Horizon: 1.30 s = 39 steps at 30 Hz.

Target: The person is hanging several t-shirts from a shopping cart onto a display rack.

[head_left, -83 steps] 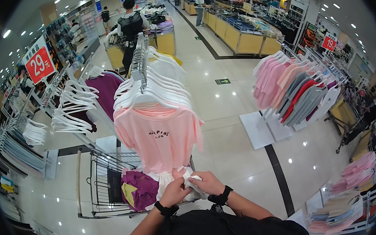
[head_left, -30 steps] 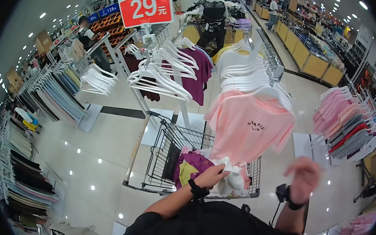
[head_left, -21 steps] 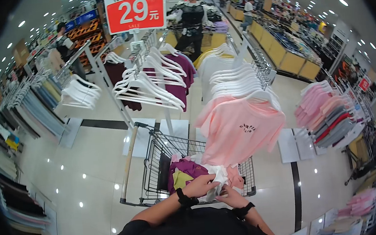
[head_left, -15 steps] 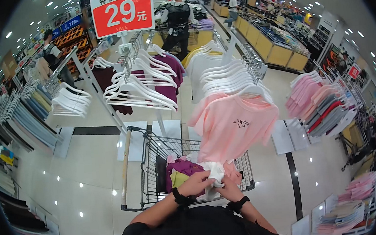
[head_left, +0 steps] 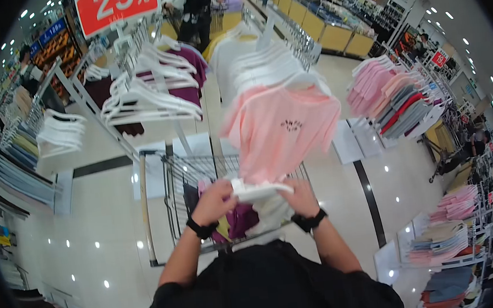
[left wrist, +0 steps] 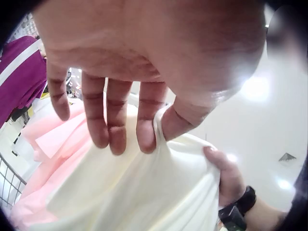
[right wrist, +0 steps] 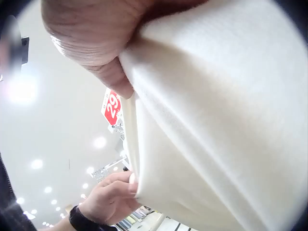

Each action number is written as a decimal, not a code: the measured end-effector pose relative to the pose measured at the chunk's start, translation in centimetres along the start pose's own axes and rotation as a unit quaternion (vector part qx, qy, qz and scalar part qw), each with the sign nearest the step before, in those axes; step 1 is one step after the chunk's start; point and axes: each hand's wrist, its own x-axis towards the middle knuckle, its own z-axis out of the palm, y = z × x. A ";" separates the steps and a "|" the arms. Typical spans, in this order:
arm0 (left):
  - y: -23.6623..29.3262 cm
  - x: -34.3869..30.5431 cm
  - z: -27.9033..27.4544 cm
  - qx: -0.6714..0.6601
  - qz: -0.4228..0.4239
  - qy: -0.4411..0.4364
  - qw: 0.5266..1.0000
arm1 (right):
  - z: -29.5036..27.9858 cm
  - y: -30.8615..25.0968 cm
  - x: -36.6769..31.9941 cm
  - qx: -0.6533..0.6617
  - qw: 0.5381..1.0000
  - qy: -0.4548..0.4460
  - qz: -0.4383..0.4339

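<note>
A white cloth garment (head_left: 263, 208) is stretched between my two hands above the shopping cart (head_left: 169, 190). My left hand (head_left: 214, 202) pinches one top corner; in the left wrist view a fold of the white garment (left wrist: 144, 192) is caught between thumb and index finger, the other fingers loosely extended. My right hand (head_left: 302, 198) pinches the opposite corner, its thumb pressed on the cloth in the right wrist view. Just beyond hangs a pink T-shirt (head_left: 294, 129) with small dark lettering. A purple garment (head_left: 242, 220) lies in the cart.
White hangers (head_left: 154, 103) hang on a rack to the left, below a red price sign (head_left: 119, 5). Another rack with pink, grey and red clothes (head_left: 397, 97) stands on the right. Folded clothes (head_left: 439, 243) fill a shelf at lower right. Tiled floor (head_left: 101, 237) surrounds the cart.
The right hand, free one second ago, came back to the white garment. Both hands then moved apart and forward, and the bunched garment is now spread between them.
</note>
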 end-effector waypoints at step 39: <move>-1.0 3.3 8.0 -0.124 -0.175 0.117 0.970 | -8.7 -7.0 5.5 0.545 0.829 0.085 0.097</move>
